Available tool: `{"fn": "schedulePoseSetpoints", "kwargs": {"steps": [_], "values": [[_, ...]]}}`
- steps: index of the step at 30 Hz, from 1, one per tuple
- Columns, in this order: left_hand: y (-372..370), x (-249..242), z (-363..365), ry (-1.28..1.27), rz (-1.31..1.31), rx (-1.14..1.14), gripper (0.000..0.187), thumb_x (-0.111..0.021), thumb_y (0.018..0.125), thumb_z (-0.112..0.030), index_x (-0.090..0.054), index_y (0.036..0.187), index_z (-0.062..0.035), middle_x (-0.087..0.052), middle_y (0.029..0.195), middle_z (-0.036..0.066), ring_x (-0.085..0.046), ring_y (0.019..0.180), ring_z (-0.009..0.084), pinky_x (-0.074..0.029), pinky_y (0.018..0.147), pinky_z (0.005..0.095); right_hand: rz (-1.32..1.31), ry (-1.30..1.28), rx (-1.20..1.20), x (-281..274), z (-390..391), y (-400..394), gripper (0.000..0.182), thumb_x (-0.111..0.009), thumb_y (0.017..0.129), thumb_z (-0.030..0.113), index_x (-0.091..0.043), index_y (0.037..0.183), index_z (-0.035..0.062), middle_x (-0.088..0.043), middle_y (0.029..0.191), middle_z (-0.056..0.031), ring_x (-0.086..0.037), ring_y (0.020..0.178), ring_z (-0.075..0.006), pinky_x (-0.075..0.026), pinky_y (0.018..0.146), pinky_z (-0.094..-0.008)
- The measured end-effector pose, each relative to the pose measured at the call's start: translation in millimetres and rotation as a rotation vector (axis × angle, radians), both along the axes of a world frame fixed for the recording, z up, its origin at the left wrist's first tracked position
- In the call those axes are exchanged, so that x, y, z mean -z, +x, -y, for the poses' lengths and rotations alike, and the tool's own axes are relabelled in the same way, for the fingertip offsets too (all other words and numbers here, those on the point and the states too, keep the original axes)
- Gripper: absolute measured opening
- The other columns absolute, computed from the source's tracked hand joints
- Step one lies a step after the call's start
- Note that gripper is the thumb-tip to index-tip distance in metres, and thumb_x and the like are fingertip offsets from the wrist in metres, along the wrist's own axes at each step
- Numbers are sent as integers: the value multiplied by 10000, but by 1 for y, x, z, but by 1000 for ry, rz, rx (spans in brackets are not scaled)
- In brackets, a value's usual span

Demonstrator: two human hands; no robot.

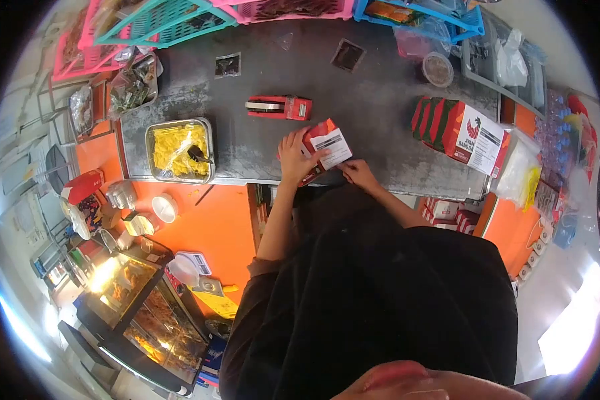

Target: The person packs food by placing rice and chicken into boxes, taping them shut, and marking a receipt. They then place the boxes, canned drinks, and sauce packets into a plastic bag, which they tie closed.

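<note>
A red food box [311,170] with a white printed label [330,148] is tilted near the front edge of the dark worktop. My left hand [293,159] grips its left side, thumb across the front near the label. At the box's lower right corner, the curled fingers of my right hand [358,173] pinch the edge; the fingertips are partly hidden. Just beyond the box lies a red tape dispenser [293,107] with a roll of tape in it.
Left of my hands stands a clear-lidded tray of yellow food [180,150] with black tongs. Several red boxes [463,137] stand in a row at right. Dark sachets [348,55] lie farther back, before coloured baskets [416,21]. A lit food warmer [160,320] is at lower left.
</note>
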State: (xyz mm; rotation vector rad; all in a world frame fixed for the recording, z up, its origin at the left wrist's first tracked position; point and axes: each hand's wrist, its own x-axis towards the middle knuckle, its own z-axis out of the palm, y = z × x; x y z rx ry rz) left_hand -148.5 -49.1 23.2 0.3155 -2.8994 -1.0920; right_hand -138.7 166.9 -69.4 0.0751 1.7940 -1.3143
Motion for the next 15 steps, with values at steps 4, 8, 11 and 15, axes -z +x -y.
{"fn": "schedulePoseSetpoints", "kwargs": {"steps": [4,8,11,15], "values": [[-9,23,-11,-107,-75,-76,527,-759,684,-423,-607,1092,-126,-616,1002,66,-570,957,281,-375,875,410,-170,45,-34,-20,-2,-3,434,-637,877,400,-659,698,5,-538,525,-27,-499,469,-96,-398,475,-287],[-9,26,-14,-46,-74,-145,474,-751,720,-365,-591,1092,-118,-627,946,67,-580,910,281,-381,846,404,105,-59,41,-8,-4,-14,422,-717,815,321,-593,585,-10,-536,506,-43,-486,431,-94,-379,421,-275],[-5,32,-14,1,-132,-173,470,-750,732,-340,-577,1102,-107,-624,925,74,-578,878,288,-386,828,410,113,9,24,-21,1,-29,361,-734,789,276,-609,599,-5,-537,492,-49,-513,438,-86,-385,407,-266],[0,35,-15,-130,-218,-77,353,-717,766,-289,-606,1064,-135,-597,927,55,-554,871,267,-388,802,415,-175,330,-145,-31,-12,-61,326,-731,775,296,-645,666,1,-595,539,-110,-622,530,-239,-469,498,-370]]}}
